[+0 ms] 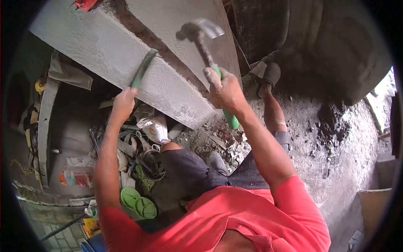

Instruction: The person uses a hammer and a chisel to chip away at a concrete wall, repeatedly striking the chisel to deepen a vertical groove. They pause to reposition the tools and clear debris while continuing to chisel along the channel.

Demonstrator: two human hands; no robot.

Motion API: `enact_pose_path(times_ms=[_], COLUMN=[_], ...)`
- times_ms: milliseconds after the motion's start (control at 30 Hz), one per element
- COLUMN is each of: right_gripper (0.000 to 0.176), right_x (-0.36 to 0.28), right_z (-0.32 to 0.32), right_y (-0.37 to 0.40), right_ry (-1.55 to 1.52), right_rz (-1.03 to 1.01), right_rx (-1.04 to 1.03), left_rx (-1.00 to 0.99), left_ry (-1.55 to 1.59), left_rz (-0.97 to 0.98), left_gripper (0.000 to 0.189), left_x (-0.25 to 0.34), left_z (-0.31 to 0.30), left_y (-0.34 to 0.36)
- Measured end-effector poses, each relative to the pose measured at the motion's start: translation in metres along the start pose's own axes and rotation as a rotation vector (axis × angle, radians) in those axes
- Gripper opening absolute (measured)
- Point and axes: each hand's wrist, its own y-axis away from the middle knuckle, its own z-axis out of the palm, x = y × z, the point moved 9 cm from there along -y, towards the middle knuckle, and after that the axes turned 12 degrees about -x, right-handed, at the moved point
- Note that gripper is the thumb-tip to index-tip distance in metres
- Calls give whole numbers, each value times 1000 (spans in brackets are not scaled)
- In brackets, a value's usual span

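My left hand (124,101) is closed round the lower end of a green chisel (145,69). The chisel's far tip meets the edge of a grey concrete slab (105,52), beside a rough brown groove (168,53). In my right hand (226,90) is a claw hammer (205,42) with a green grip, its fingers wrapped round the handle. The hammer's metal head is raised above the second grey slab (180,21), to the right of the chisel and apart from it. The hammer head is slightly blurred.
Rubble (237,153) lies on the floor between my legs. Below the slab are a white bag (155,128), cables and green round lids (145,207). A red object (86,4) rests at the slab's top left. A large dark curved surface (336,54) stands at the right.
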Motion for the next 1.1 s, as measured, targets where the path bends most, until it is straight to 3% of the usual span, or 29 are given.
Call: enact_pose_path(times_ms=[67,100,200,333,400,533,633,700,800,833,900,967,1000,1033,1100], right_gripper=[58,58,62,51,52,53,60,59,58,57,48,41,34,32,46], right_x=[-6,-7,-34,-37,-41,-51,-14,23,17,37,56,81,114,134,169], right_z=[-5,-7,-14,-6,-5,-2,32,57,25,14,-16,-43,-55,-67,-81], right_y=[2,2,2,6,10,15,-3,-23,-5,-2,28,67,87,105,145], right_ry=[-151,-148,-104,-156,-197,-222,-266,-122,-142,-130,-206,-282,-365,-293,-244], right_rz=[-52,-44,-48,-57,-64,-97,-104,171,164,170,176,238,329,291,310], right_rx=[11,10,-31,-53,-57,-51,-25,-190,-37,-41,-41,-61,-47,10,116], left_rx=[-60,-66,3,-60,-80,-94,-124,-183,-96,-103,-50,-361,-319,-282,-202], left_ry=[709,714,184,25,-195,-259,-403,-483,-356,-344,-58,863,818,775,546], left_rz=[-334,-336,-85,-99,20,33,31,-37,-137,-149,74,-355,-335,-315,-207], left_gripper=[44,44,46,45,43,40,37,29,33,33,38,43,41,39,38], left_x=[-12,-7,22,31,36,45,58,59,63,47,18,14,11,5,17], left_z=[7,1,-42,-62,-61,-75,-78,-74,-77,-61,-22,50,85,134,201], left_y=[21,21,2,-8,-11,-9,-11,-12,-3,1,4,47,59,70,95])
